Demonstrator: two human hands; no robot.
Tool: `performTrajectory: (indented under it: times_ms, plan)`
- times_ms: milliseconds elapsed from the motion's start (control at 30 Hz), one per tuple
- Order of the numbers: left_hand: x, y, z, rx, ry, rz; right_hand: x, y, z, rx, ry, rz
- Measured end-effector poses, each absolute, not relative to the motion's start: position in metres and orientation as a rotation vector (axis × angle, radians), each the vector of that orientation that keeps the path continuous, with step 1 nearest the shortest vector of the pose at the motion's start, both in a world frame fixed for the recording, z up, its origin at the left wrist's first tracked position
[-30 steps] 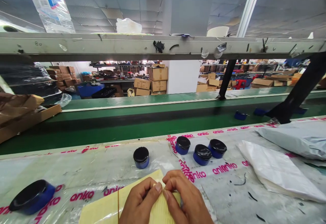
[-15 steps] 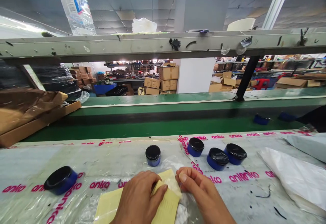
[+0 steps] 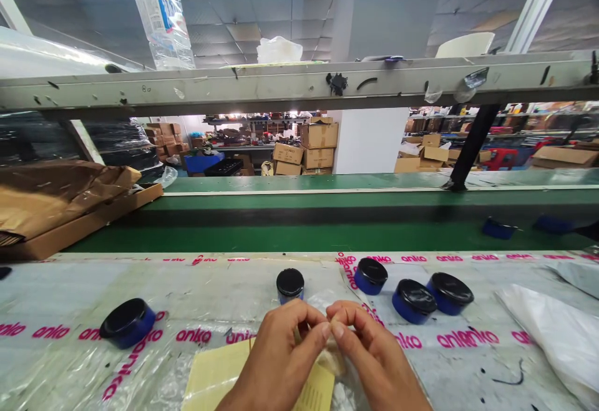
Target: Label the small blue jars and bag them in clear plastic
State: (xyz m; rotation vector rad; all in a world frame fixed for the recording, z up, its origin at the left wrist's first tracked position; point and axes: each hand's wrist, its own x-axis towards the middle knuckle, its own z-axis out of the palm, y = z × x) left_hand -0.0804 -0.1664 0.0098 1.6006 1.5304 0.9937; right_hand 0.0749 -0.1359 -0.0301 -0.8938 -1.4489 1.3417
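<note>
My left hand (image 3: 281, 355) and my right hand (image 3: 372, 355) meet low in the middle of the view, with their fingertips pinching a small pale folded sheet (image 3: 335, 336). I cannot tell exactly what the fold is made of. Beneath my hands lie a yellow paper sheet (image 3: 219, 367) and crumpled clear plastic (image 3: 339, 395), partly hidden. Just beyond stands a blue jar with a black lid (image 3: 290, 285). Three more such jars (image 3: 414, 300) stand to the right, and another (image 3: 127, 322) lies tilted at the left.
Clear plastic sheeting (image 3: 201, 292) printed with pink "anko" covers the bench. A white bag (image 3: 556, 336) lies at the right. Behind the bench runs a green conveyor (image 3: 304, 236) with blue pieces on it, and a cardboard tray (image 3: 79, 224) sits at the left.
My hands have come together, pinching the pale fold above the yellow sheet. The whole scene has shifted right and slightly down in view, so the head has turned.
</note>
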Motion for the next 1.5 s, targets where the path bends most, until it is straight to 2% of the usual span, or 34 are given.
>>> performTrajectory:
  times_ms: [133,367,567,733,933,1133,1500]
  plan:
    - [-0.078,-0.169,0.008,1.571,1.514,1.058,0.074,-0.138,-0.032,-0.892,-1.488,1.277]
    - [-0.075,-0.172,-0.001,1.449,1.591,1.277,0.072,-0.141,-0.034,-0.895,-1.470,1.383]
    - [-0.111,-0.157,0.000,1.262,1.705,1.469,0.074,-0.128,-0.030,-1.007,-1.384,1.415]
    - [-0.139,-0.141,-0.012,1.597,1.883,1.266,0.066,-0.112,-0.027,-1.056,-1.374,1.442]
    - [-0.137,-0.127,-0.024,1.718,1.782,1.004,0.056,-0.094,-0.017,-1.097,-1.345,1.487]
    - [-0.128,-0.115,-0.023,1.603,1.746,1.089,0.043,-0.081,-0.007,-1.110,-1.275,1.509]
    - [-0.119,-0.108,-0.046,1.709,1.735,1.264,0.032,-0.079,-0.030,-0.972,-1.198,1.611]
